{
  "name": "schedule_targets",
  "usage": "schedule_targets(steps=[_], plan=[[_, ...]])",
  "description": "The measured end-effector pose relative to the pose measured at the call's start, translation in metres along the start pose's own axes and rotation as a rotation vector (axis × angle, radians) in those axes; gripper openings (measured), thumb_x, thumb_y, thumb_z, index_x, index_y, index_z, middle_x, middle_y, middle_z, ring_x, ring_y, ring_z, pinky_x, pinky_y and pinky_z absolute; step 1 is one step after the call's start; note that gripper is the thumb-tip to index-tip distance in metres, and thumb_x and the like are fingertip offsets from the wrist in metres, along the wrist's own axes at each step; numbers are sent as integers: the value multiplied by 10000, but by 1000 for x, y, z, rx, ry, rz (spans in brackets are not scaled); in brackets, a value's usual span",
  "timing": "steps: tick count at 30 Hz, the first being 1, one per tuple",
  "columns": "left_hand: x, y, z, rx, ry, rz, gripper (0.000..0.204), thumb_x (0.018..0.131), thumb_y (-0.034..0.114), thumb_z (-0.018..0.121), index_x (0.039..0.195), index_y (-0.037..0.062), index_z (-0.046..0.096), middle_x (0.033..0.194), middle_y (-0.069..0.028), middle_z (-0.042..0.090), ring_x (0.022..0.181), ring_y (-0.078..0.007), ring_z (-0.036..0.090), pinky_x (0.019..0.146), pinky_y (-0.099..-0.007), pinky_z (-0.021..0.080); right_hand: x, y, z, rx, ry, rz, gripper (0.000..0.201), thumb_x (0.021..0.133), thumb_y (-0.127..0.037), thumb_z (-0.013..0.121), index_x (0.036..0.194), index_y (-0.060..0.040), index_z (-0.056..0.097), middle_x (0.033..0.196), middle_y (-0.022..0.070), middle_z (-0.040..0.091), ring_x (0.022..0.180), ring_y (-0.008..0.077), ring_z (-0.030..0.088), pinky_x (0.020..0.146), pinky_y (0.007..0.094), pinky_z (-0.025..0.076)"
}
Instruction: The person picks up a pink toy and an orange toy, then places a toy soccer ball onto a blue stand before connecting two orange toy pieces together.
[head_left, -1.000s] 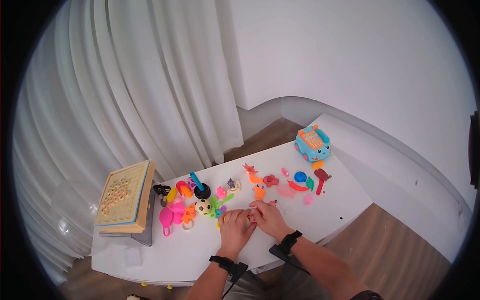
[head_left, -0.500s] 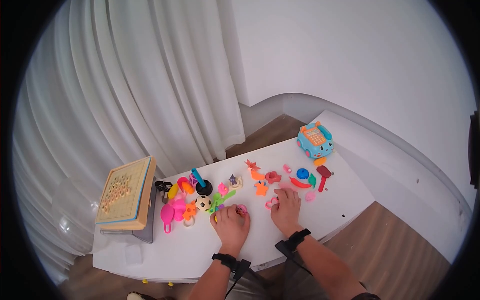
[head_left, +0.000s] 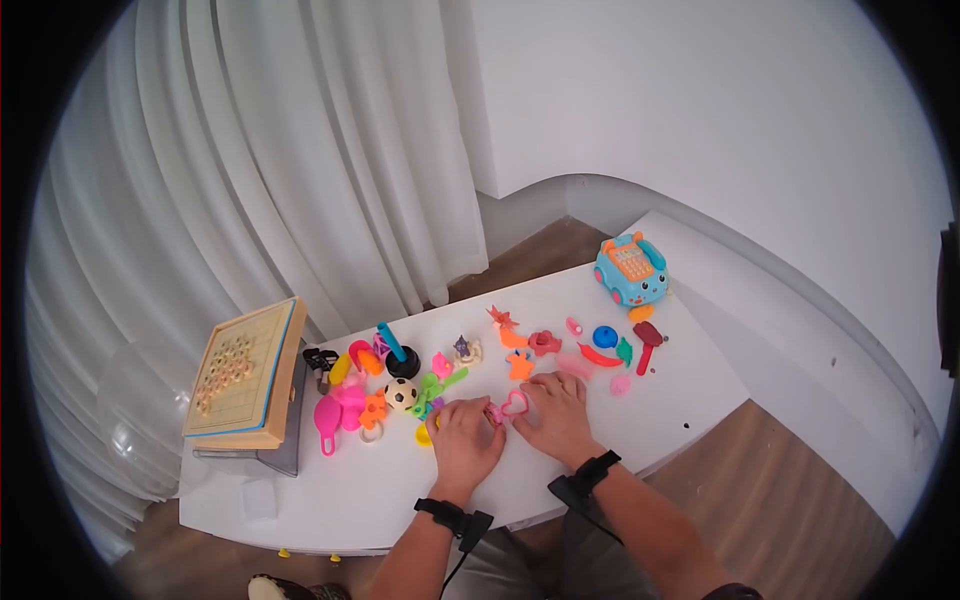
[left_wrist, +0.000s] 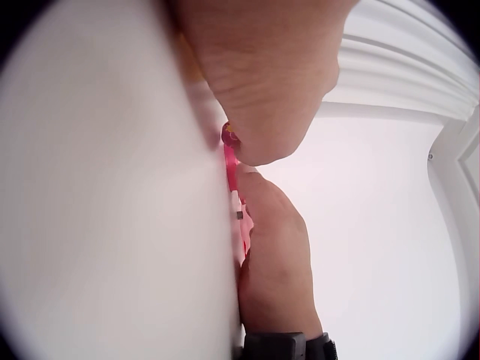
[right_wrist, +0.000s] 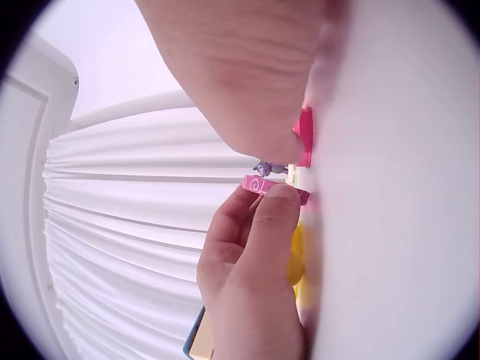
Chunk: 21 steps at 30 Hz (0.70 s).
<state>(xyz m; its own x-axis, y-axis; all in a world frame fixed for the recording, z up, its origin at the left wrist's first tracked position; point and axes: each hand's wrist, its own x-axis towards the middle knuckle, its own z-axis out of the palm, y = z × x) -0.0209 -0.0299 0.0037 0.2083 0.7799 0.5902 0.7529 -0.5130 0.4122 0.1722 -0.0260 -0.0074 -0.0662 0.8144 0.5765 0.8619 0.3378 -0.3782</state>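
My left hand [head_left: 467,447] pinches a small pink piece with a pale swirl pattern [right_wrist: 259,184] between thumb and fingers, raised on edge. Close to its right, my right hand [head_left: 557,422] holds a pink heart-shaped ring [head_left: 515,404] low at the tabletop, thumb and fingertips at its side. The two pink things are nearly together between the hands. In the right wrist view the ring's edge [right_wrist: 305,137] shows beside the near hand, whose fingertips are hidden. A yellow round toy [head_left: 425,436] lies just left of my left hand.
On the white table [head_left: 370,505], a soccer ball [head_left: 401,394], a pink paddle [head_left: 327,420] and other bright toys crowd the left. A chess board box [head_left: 245,375] stands further left. A blue toy phone [head_left: 631,270] is at the far right corner, near a red brush-like toy [head_left: 648,340].
My hands were together at first, then apart, with the right at the heart ring. Now the right hand has brought the ring leftward, beside the pink piece in the left hand.
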Motion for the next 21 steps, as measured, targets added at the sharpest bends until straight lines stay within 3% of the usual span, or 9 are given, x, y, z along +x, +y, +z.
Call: schedule_targets(steps=[7,13,15,21], plan=[[-3,-3,3,-31,-60,-15,462,830,276,813,1247,104,710,1139,-60,746,1199,-269,613,1141,-534,313,-2,7,5,-15,-41,-53,447,806,-376,823,1182,-147,747,1298,61,636,1326,299,474,1158,541,310],[-2,1,0,-59,-73,16,474,836,289,813,1264,111,713,1126,-57,751,1212,-264,617,1150,-549,307,-2,8,5,118,-94,-83,412,817,-295,809,1198,-154,741,1127,38,705,1200,272,568,1148,513,342],[-2,0,1,-41,-74,42,495,798,249,842,1259,118,718,1130,-65,733,1176,-273,621,1125,-511,332,-3,10,9,204,-99,-52,418,805,-261,805,1203,-152,738,1019,26,721,1131,275,601,1135,500,362],[0,3,-3,-50,-99,50,561,780,263,858,1302,121,709,1136,-59,736,1179,-271,623,1121,-507,336,-4,15,10,273,-104,-27,422,797,-234,805,1204,-146,737,986,11,725,1107,273,619,1140,533,360]])
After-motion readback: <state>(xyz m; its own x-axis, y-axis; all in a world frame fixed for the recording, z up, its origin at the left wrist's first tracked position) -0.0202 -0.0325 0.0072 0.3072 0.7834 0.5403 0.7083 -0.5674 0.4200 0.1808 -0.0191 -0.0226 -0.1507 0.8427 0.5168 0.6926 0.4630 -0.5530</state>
